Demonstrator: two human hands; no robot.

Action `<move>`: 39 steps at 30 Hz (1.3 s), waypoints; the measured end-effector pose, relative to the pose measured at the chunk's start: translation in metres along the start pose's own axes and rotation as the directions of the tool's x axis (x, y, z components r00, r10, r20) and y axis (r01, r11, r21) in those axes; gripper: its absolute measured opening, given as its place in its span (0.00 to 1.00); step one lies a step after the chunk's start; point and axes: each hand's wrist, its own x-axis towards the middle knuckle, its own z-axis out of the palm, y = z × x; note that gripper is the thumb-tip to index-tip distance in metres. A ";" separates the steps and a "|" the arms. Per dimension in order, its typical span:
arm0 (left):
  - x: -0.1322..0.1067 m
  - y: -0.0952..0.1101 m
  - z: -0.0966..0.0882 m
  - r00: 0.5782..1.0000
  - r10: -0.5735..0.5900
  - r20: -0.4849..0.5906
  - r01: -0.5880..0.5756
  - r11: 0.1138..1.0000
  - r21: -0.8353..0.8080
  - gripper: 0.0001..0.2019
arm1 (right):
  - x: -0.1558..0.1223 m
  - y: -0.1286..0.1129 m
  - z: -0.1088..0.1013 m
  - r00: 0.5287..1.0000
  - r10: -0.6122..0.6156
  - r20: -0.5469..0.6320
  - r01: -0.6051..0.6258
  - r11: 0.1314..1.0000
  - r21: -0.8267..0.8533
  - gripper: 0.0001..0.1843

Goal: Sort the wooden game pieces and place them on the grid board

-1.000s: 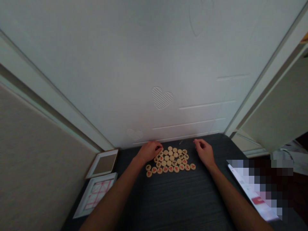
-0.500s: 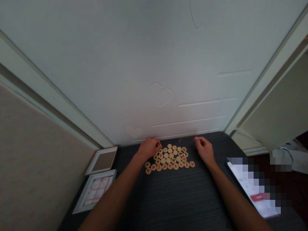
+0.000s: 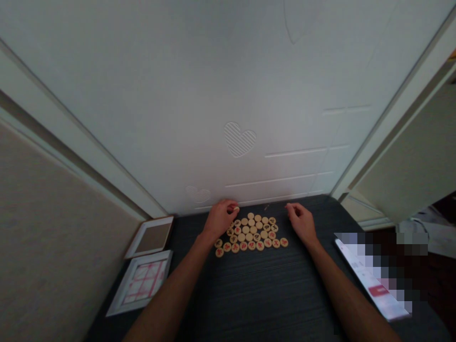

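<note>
Hands at the discs (image 3: 253, 233), mid-frame
Left hand (image 3: 220, 219) pinches one disc (image 3: 236, 208) in its fingers; right hand (image 3: 301, 224) rests on the table (image 3: 263, 294) beside them, fingers loosely curled

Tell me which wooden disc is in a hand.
The disc pinched at the left hand's fingertips, at the cluster's far-left corner; the other discs lie flat on the table.

Four kinds of thing, counted.
Roughly thirty wooden discs (image 3: 251, 233), too small for an exact count; two hands, the left hand (image 3: 218, 221) and right hand (image 3: 302, 223); two frames, brown frame (image 3: 151, 237) and pink-gridded frame (image 3: 140, 284); one printed sheet (image 3: 359, 273).
</note>
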 end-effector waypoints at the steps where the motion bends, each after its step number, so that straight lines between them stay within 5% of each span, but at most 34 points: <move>1: -0.004 0.007 0.000 1.000 -0.004 -0.024 0.003 0.999 -0.050 0.09 | 0.000 0.000 0.000 1.000 0.001 0.000 -0.001 1.000 0.001 0.29; 4: -0.026 0.032 0.007 0.993 -0.058 -0.102 0.013 0.918 -0.396 0.12 | 0.000 -0.005 -0.002 1.000 0.002 -0.011 -0.002 1.000 0.005 0.30; 8: -0.069 0.057 0.025 0.998 -0.059 0.021 0.057 0.737 -0.673 0.13 | -0.013 -0.022 -0.007 1.000 -0.003 -0.015 0.003 1.000 0.007 0.28; 13: -0.115 0.051 0.044 0.999 0.015 -0.032 -0.029 0.853 -0.522 0.08 | -0.061 -0.056 -0.008 0.962 -0.059 0.267 0.047 0.998 0.052 0.20; 18: -0.132 0.032 0.050 0.984 0.125 -0.127 -0.169 0.878 -0.449 0.06 | -0.097 -0.072 0.002 0.901 -0.111 0.420 0.099 0.994 0.050 0.15; 24: -0.129 0.027 0.046 0.942 0.207 -0.263 -0.298 0.877 -0.378 0.07 | -0.106 -0.070 0.010 0.867 -0.152 0.475 0.122 0.988 0.093 0.09; 39: -0.128 0.029 0.045 0.928 0.254 -0.274 -0.350 0.850 -0.395 0.10 | -0.113 -0.067 0.015 0.834 -0.214 0.509 0.165 0.976 0.139 0.14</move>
